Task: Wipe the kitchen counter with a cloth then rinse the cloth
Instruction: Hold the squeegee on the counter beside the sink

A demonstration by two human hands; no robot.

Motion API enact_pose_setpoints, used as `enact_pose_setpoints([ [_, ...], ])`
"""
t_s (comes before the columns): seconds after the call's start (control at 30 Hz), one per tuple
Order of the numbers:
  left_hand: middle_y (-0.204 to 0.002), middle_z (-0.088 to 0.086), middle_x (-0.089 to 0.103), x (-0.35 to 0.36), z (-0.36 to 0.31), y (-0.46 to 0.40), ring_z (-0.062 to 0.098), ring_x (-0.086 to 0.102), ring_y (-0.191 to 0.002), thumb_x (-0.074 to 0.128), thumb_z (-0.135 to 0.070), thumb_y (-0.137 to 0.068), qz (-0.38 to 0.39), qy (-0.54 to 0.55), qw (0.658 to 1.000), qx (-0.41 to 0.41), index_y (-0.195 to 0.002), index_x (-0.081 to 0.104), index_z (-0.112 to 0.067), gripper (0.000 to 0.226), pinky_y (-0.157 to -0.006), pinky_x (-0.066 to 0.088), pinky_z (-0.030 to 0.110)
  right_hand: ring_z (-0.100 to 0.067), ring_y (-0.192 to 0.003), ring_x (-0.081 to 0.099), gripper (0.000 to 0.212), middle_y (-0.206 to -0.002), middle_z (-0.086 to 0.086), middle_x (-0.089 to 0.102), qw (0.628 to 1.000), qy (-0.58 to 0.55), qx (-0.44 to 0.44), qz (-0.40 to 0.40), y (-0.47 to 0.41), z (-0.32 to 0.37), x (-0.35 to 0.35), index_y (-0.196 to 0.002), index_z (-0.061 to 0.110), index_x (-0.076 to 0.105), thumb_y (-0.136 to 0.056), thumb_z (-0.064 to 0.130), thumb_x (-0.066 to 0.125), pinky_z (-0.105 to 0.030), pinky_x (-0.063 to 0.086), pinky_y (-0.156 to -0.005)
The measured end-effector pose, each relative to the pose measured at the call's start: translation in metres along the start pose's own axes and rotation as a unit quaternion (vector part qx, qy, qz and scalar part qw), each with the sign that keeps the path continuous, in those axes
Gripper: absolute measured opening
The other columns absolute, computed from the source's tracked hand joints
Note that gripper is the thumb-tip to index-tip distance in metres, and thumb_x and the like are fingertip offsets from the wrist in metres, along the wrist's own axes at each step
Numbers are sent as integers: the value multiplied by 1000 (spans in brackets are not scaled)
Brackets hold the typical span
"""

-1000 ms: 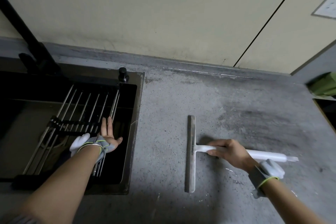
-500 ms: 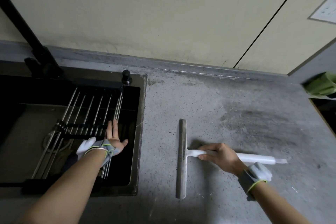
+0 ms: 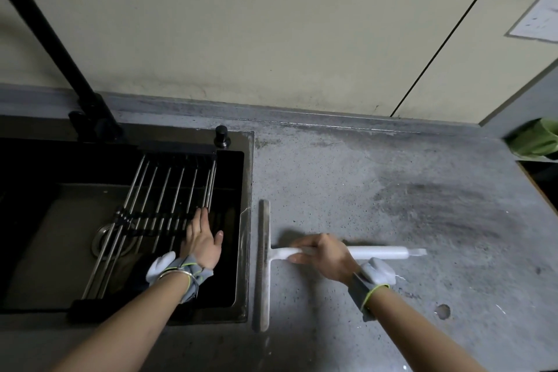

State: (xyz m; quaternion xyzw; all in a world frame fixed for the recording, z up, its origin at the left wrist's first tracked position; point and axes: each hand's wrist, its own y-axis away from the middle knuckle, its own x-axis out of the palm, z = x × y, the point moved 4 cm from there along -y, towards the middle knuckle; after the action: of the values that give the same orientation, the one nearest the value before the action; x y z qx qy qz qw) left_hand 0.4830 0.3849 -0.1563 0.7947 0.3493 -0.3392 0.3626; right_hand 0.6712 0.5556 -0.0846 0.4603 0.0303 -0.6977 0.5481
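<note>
My right hand (image 3: 324,257) grips the white handle of a squeegee (image 3: 377,252) that lies flat on the grey kitchen counter (image 3: 347,178). Its long blade (image 3: 264,266) runs front to back just beside the right rim of the sink (image 3: 248,220). My left hand (image 3: 200,240) rests with straight fingers on the metal rack (image 3: 163,199) that spans the dark sink. A green cloth (image 3: 536,139) sits at the far right edge of the counter. Dark wet streaks mark the counter to the right of the squeegee.
A black faucet (image 3: 60,51) rises at the back left of the sink, with a small black knob (image 3: 222,136) on the sink's back rim. A beige wall runs behind the counter. The sink drain (image 3: 101,237) shows under the rack.
My right hand has pulled the squeegee leftward across the counter until its blade is next to the sink rim. My left hand has stayed on the rack.
</note>
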Motion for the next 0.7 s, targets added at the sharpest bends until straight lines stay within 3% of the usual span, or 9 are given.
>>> enact_pose_setpoints([
  [0.17, -157, 3, 19, -10, 5, 5, 25, 17, -143, 43, -22, -99, -43, -1, 999, 25, -149, 23, -9, 56, -113, 22, 37, 0, -86, 58, 32, -119, 13, 64, 997, -65, 29, -13, 10, -15, -14, -112, 36, 66, -80, 42, 69, -21, 45, -81],
  [0.27, -154, 5, 26, -15, 8, 9, 25, 24, -140, 43, -21, -99, -38, -11, 999, 33, -148, 26, -9, 53, -112, 25, 37, -1, -93, 61, 30, -119, 12, 64, 995, -79, 49, -28, 31, -44, -32, -109, 35, 66, -79, 38, 69, -24, 49, -86],
  [0.3, -153, 6, 28, -16, 8, 8, 26, 26, -139, 43, -21, -99, -33, -12, 999, 36, -148, 27, -9, 53, -112, 26, 37, 2, -87, 61, 30, -116, 12, 65, 994, -82, 58, -34, 39, -55, -39, -109, 34, 67, -79, 37, 70, -20, 49, -80],
  [0.4, -151, 10, 33, -17, 7, 7, 28, 30, -138, 42, -19, -99, -25, -3, 999, 38, -147, 29, -6, 51, -112, 26, 36, 0, -61, 58, 29, -90, 15, 71, 989, -97, 86, -65, 61, -87, -55, -106, 29, 69, -78, 31, 72, -15, 41, -56],
  [0.5, -151, 8, 33, -15, 9, 5, 28, 31, -138, 41, -19, -100, -22, -4, 999, 29, -147, 31, -7, 50, -110, 29, 36, 1, -42, 50, 23, -64, 21, 67, 989, -90, 92, -72, 74, -106, -62, -102, 28, 70, -79, 26, 72, -12, 34, -42],
  [0.7, -153, 5, 30, -13, 9, 4, 26, 29, -139, 40, -19, -100, -22, -26, 999, 28, -147, 30, -8, 50, -109, 31, 35, -4, -63, 58, 23, -87, 15, 68, 995, -14, 80, -52, 72, -106, -49, -103, 34, 69, -80, 38, 69, -15, 40, -57],
])
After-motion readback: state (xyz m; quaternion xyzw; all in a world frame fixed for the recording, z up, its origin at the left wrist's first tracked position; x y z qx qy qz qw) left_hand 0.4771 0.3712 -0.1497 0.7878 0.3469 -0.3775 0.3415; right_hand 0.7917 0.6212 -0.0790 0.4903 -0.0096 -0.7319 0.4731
